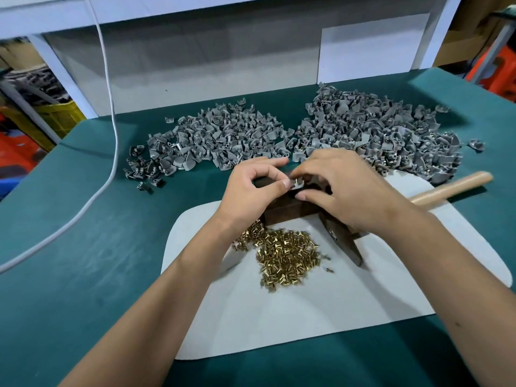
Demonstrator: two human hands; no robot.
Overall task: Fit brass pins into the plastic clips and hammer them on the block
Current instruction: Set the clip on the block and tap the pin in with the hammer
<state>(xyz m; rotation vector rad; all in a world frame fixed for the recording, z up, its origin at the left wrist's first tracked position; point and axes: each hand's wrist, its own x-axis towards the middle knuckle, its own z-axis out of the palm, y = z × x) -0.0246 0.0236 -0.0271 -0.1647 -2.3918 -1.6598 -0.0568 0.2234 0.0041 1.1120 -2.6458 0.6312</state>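
Both hands meet over a dark wooden block [282, 212] at the middle of the table. My left hand [251, 188] pinches a small grey plastic clip [296, 183] between thumb and forefinger. My right hand [343, 188] has its fingertips curled on the same clip from the right; whether it also holds a pin is hidden. A heap of brass pins [287, 255] lies on the white mat [279, 317] just in front of the block. A hammer lies to the right, its wooden handle [452, 187] pointing back right and its dark head [346, 244] under my right wrist.
Two large heaps of grey clips lie behind the block, one at the left [212, 141] and one at the right [377, 132]. A white cable [111, 141] runs down the left side of the green table [83, 247]. A white panel stands at the back.
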